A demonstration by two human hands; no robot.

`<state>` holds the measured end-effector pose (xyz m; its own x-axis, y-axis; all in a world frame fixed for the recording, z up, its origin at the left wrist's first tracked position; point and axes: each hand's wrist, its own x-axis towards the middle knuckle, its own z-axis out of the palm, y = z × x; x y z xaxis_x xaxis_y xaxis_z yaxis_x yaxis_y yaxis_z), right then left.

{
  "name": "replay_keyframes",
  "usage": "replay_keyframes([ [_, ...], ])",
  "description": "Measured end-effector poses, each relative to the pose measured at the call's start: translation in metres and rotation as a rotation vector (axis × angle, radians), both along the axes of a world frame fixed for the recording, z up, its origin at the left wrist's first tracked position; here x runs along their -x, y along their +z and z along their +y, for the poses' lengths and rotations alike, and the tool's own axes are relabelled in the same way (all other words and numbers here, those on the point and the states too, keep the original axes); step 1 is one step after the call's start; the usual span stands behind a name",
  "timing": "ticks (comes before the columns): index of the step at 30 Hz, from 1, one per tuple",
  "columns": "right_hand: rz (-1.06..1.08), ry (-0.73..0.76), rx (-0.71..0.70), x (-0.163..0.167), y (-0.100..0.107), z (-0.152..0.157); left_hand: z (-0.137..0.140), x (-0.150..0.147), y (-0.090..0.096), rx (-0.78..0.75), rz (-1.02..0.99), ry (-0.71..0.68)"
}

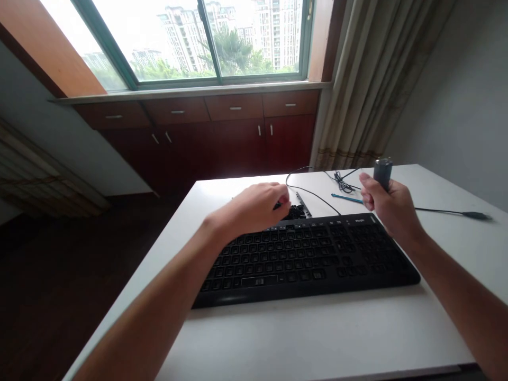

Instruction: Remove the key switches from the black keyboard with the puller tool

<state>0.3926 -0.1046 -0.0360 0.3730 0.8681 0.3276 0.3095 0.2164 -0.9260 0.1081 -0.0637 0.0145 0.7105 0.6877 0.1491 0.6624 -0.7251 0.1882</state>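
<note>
A black keyboard (pixel 278 267) lies across the white table, many of its key places showing bare sockets without keycaps. My left hand (pixel 260 206) reaches over its back edge, fingers curled and pinched together beside a heap of small black pieces (pixel 297 212), which look like keycaps. Whatever those fingers hold, if anything, is hidden. Above the keyboard's back right corner, my right hand (pixel 391 209) is wrapped round a dark grey cylinder (pixel 382 173) with a shiny metallic top, held upright. The cylinder's lower part is hidden in the fist.
Behind the keyboard lie a thin blue stick (pixel 347 198) and a bundled black cable (pixel 343 182). A slim dark rod with a wider tip (pixel 476 215) rests at the right. The white table (pixel 317 338) ends at the left; cabinets (pixel 238 143) stand beneath the window.
</note>
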Motion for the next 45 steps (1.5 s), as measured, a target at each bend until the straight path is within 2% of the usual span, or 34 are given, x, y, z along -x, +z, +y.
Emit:
replay_keyframes([
  [2, 0.393, 0.146, -0.03, 0.01, 0.0, 0.001, -0.011, -0.023, -0.017, -0.004, -0.049, -0.131],
  [4, 0.583, 0.213, -0.03, 0.018, 0.0, 0.002, -0.022, -0.042, -0.034, -0.038, -0.087, -0.218],
  [7, 0.684, 0.202, -0.052, 0.025, -0.003, 0.003, -0.035, -0.059, -0.057, -0.04, -0.124, -0.266],
  [10, 0.749, 0.141, -0.065, 0.026, -0.009, 0.005, -0.043, -0.066, -0.071, -0.026, -0.127, -0.258],
  [18, 0.857, 0.065, -0.057, 0.022, -0.021, 0.014, -0.049, -0.071, -0.085, 0.021, -0.157, -0.199],
  [23, 0.78, 0.072, -0.091, 0.027, -0.021, 0.01, -0.05, -0.071, -0.086, 0.003, -0.164, -0.204],
  [28, 0.479, 0.213, -0.118, 0.04, -0.025, 0.001, -0.049, -0.071, -0.085, -0.012, -0.191, -0.216],
  [31, 0.462, 0.247, -0.11, 0.043, -0.026, 0.002, -0.049, -0.071, -0.085, -0.014, -0.194, -0.217],
  [37, 0.76, 0.046, -0.108, 0.029, -0.029, 0.014, -0.048, -0.072, -0.083, 0.001, -0.198, -0.208],
  [39, 0.773, 0.006, -0.101, 0.025, -0.03, 0.015, -0.046, -0.076, -0.082, 0.012, -0.207, -0.199],
  [42, 0.597, -0.02, -0.065, 0.021, -0.03, 0.014, -0.04, -0.085, -0.08, 0.022, -0.205, -0.147],
  [45, 0.334, -0.033, 0.037, 0.014, -0.029, 0.013, -0.033, -0.097, -0.08, 0.023, -0.211, -0.107],
])
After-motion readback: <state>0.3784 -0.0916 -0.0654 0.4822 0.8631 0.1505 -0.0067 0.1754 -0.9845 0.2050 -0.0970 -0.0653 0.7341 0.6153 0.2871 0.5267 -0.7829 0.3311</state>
